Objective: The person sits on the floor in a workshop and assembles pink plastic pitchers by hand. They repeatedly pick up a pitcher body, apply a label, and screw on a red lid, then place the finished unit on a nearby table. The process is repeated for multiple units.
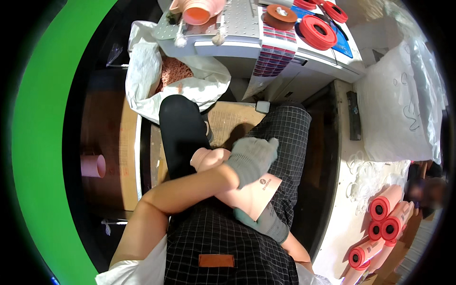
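Currently, a short pink tube (pixel 91 166) is lying at the frame's left. At the centre, a pale-pink, bottle-shaped piece with a narrow neck (pixel 251 197) is slanting downward to the right. Over it, the grey-gloved left hand (pixel 251 159) is bending, its grip impossible to tell; the grey-gloved right hand (pixel 270 224) is gripping the wide end. Pink cylinders with red ring ends (pixel 402 216) are lying piled at lower right.

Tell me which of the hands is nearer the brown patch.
Right. The right hand is at the near edge of the pink tube, ahead and to the right of the brown patch; the left hand is over the tube, farther ahead.
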Tool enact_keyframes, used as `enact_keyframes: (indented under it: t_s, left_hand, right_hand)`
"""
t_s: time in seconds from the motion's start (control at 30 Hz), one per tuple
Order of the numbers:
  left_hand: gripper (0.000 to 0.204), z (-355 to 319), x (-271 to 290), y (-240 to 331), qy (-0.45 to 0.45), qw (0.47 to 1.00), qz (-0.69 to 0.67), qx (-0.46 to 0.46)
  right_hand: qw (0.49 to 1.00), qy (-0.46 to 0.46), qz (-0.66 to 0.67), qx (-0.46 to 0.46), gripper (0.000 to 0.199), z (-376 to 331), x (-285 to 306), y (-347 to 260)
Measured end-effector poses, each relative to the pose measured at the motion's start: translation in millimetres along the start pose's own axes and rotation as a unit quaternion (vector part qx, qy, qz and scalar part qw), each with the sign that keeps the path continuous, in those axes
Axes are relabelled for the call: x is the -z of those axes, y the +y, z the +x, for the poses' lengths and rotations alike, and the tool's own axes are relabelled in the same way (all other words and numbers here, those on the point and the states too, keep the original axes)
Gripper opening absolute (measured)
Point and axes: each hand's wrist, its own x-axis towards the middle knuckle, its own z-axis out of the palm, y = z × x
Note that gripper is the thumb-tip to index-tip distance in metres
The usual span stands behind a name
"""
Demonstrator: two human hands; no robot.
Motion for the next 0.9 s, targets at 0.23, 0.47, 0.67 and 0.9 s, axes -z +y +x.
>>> enact_keyframes:
  t_s: [0.23, 0.47, 0.67, 0.9]
  left_hand:
    - [0.032, -5, 3, 31, -0.08, 0.997, -0.007, -0.02]
    - [0.035, -14, 11, 31, -0.024, 0.997, -0.057, -0.047]
    - [0.037, 13, 7, 50, -0.104, 0.986, 0.109, -0.076]
    - [0.025, -19, -14, 38, 0.128, 0.977, -0.054, -0.164]
  right_hand:
    - [0.998, 0.027, 0.044, 0.026, 0.047, 44, -42, 43]
    - [0.988, 0.003, -0.125, 0.086, 0.046, 22, 13, -42]
    - [0.986, 0.009, 0.164, 0.0, 0.047, 53, -48, 70]
    - [0.998, -0.035, -0.049, -0.025, 0.04, 36, 9, -18]
